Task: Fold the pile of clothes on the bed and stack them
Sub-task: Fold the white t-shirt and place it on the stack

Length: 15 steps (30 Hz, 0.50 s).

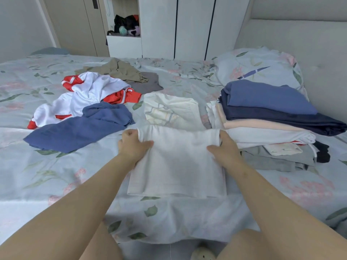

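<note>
A white garment [178, 166] lies folded into a rectangle on the bed in front of me. My left hand [132, 145] grips its far left corner, thumb on top. My right hand [224, 147] grips the far right corner the same way. Behind it lies a cream patterned garment [170, 109]. At the right stands a stack of folded clothes [272, 117], blue on top, then navy, pink, white and grey. The unfolded pile sits at the left: a blue garment [80, 128], a white and red garment [88, 94], and an olive one [120, 71] over a grey one [148, 84].
The bed [47, 175] has a pale floral sheet, with its near edge just before my knees. A floral pillow [262, 66] lies at the back right against a padded headboard [300, 38]. White wardrobes [187, 25] and a shelf with soft toys [127, 25] stand behind the bed.
</note>
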Each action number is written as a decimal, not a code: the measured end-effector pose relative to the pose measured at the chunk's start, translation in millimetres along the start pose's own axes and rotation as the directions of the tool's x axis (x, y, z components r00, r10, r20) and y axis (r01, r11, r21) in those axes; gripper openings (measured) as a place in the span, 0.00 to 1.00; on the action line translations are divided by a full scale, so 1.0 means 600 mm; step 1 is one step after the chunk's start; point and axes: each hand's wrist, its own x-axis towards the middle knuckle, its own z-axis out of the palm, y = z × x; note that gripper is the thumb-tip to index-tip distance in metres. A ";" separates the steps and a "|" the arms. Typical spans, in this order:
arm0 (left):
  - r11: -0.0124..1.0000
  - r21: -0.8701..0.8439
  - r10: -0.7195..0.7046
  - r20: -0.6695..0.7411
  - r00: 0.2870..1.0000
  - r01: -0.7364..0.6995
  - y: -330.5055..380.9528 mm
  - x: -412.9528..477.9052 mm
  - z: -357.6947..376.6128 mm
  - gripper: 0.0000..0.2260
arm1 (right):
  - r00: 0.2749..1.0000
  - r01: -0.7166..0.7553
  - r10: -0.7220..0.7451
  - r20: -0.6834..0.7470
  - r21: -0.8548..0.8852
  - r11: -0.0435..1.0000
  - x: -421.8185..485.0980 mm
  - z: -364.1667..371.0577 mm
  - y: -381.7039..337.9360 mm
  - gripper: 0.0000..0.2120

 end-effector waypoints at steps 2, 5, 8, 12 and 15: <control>0.984 0.171 -0.061 0.046 0.997 0.053 -0.011 0.017 0.013 0.25 | 0.995 -0.095 0.098 0.004 -0.193 0.977 0.015 0.014 0.022 0.16; 0.984 0.169 -0.077 0.151 0.985 0.051 -0.026 0.040 0.017 0.26 | 0.986 -0.167 0.167 -0.030 -0.340 0.925 0.016 0.039 0.038 0.16; 0.988 -0.133 -0.049 0.223 0.974 0.080 -0.028 0.047 0.022 0.21 | 0.990 -0.141 0.119 -0.077 -0.448 0.883 0.016 0.063 0.036 0.06; 0.915 -0.384 -0.006 0.301 0.954 0.126 -0.019 0.031 0.022 0.15 | 0.998 -0.043 0.037 -0.050 -0.139 0.989 0.025 0.058 0.031 0.11; 0.878 -0.447 -0.032 0.305 0.952 0.173 -0.025 0.019 0.004 0.17 | 0.998 -0.056 0.058 -0.024 0.048 0.997 0.014 0.041 0.020 0.14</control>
